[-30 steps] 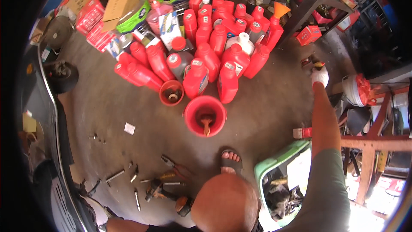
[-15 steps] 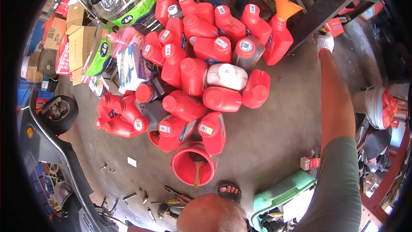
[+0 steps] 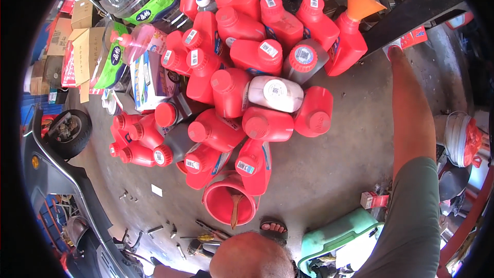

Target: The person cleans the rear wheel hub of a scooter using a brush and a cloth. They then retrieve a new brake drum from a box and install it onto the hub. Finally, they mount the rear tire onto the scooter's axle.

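My right hand (image 3: 393, 51), in a white glove, reaches to the far right beside a dark metal beam. It is at the near end of a red box (image 3: 415, 36) and seems to touch it. The beam hides most of the fingers, so their grip does not show. Left of the beam stands a red plastic bottle (image 3: 347, 46) with an orange funnel (image 3: 362, 4) in its neck. Many red bottles (image 3: 260, 57) crowd the floor in the middle, with a white bottle (image 3: 276, 94) among them. My left hand is out of view.
A red bucket (image 3: 210, 207) with a wooden-handled brush (image 3: 235, 212) stands near my foot. A green case (image 3: 334, 234) and a small red-and-white box (image 3: 374, 200) lie at the near right. Several tools (image 3: 206, 237) are at the near left, cardboard boxes (image 3: 87, 51) at the far left.
The view has shifted a little. The red box shows more of its length to the right of the beam, and my right hand is now more hidden behind the beam.
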Demonstrator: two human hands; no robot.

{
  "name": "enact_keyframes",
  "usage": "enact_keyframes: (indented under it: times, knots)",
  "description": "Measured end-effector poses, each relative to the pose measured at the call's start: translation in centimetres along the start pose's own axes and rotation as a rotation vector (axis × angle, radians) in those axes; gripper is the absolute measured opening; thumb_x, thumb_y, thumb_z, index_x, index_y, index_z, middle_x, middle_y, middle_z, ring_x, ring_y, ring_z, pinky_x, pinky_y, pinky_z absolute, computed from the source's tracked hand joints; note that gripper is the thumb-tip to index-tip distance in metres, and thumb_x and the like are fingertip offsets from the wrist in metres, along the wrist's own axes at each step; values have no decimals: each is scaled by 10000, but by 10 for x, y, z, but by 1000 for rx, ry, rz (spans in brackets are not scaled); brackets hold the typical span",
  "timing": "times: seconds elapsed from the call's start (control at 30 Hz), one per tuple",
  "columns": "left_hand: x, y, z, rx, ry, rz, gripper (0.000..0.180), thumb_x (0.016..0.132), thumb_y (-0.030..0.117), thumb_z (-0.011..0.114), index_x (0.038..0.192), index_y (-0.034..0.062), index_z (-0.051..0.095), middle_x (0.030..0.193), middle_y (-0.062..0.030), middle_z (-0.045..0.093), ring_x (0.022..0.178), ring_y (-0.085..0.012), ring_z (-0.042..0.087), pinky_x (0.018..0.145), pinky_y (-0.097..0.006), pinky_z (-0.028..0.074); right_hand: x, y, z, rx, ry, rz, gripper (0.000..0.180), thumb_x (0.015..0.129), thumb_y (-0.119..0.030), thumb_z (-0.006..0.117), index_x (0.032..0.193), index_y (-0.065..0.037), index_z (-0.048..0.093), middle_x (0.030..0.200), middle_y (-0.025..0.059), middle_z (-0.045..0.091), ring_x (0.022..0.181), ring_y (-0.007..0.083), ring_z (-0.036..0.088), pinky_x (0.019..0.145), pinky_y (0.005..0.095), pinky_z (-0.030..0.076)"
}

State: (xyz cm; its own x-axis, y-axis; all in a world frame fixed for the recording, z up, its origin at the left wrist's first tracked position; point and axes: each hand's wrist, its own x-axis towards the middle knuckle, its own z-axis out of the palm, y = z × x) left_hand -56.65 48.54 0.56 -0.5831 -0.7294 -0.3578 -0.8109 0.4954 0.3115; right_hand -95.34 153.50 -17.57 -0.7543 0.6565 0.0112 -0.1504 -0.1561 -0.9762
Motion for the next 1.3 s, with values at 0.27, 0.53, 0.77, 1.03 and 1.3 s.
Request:
enact_keyframes:
  times: [0.27,0.53,0.77,1.03,1.3]
  knots:
    - [10,-39,-51,105,-80,45,475,1055,288,503,1414,-23,502,1213,-127,659,1125,-218,626,950,-320,478,-36,-15,-11,-467,-44,162,318,983,-116,584,1298,-80,579,1079,79,666,877,232,643,727,340,523]
    - [83,-97,-104,143,-154,183,463,1055,279,515,1407,-22,509,1178,-122,679,1093,-215,645,919,-312,500,-204,-111,-11,-749,-39,227,266,948,-3,610,1202,-76,636,911,72,707,690,203,686,584,303,548]
    - [191,-173,-209,169,-233,445,452,1056,271,525,1400,-20,516,1148,-118,697,1064,-211,663,893,-305,520,-430,-180,-4,-619,-401,319,362,1004,-108,597,1350,-19,538,1109,85,665,940,182,657,830,306,539]
    - [101,-138,-148,182,-476,743,251,1023,113,518,1201,-49,587,1113,-123,668,1033,-200,621,929,-308,483,-674,-297,-50,-1205,-550,360,290,968,-119,641,1245,-36,649,1074,98,725,934,175,679,867,306,549]
    - [73,-191,-119,1,-558,620,139,1005,79,512,1072,59,631,902,-5,675,629,-46,525,530,-198,396,-777,-249,-167,-1854,-358,468,637,861,-467,724,1290,-14,595,1239,230,669,1102,375,668,966,451,528]
